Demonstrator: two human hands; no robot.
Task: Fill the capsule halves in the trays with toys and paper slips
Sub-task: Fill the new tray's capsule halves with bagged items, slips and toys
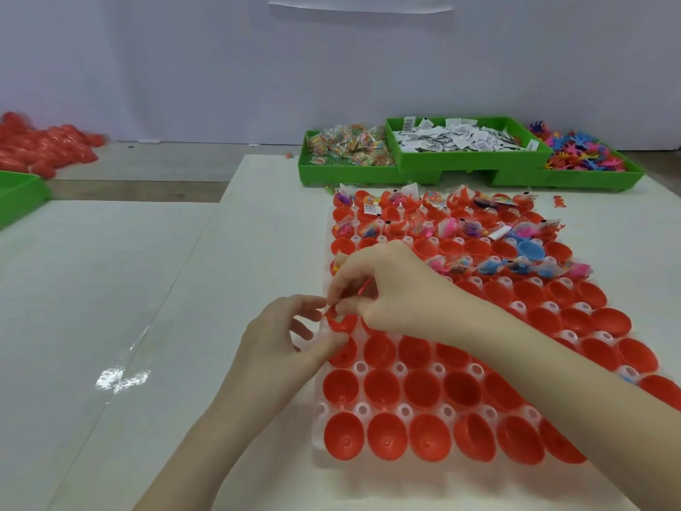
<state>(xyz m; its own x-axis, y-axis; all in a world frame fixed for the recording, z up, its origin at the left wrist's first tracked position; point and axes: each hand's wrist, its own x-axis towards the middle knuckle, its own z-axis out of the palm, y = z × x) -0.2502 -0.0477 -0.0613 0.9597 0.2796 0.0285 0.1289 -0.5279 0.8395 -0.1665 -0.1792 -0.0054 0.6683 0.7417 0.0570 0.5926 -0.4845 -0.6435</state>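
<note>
Nearest me, the front rows of glossy red plastic capsule halves [385, 441] sit open-side up and bare in the clear moulded plastic tray [320, 457] on the white worktop [147, 289]; filling reaches only the far rows, so by my reckoning most of the job is ahead. Both hands meet at the tray's left edge, mid-way up: my left hand [283, 333] and right hand [390, 293] have their fingers [333, 289] curled together on a small red rubbery toy [337, 320] just above a capsule there. I think the limp toy could catch between fingertips, spring away on release and land in a neighbouring half or on the worktop. My right forearm lies across the middle rows, so a careless pull-back might tip loose halves or shift the light tray. Further off, the paper slips [460, 140] sit in the middle green plastic bin [475, 160], between bagged toys [350, 143] and loose bright figures [582, 153]; reaching over filled rows risks dragging sticking-out slips free
</note>
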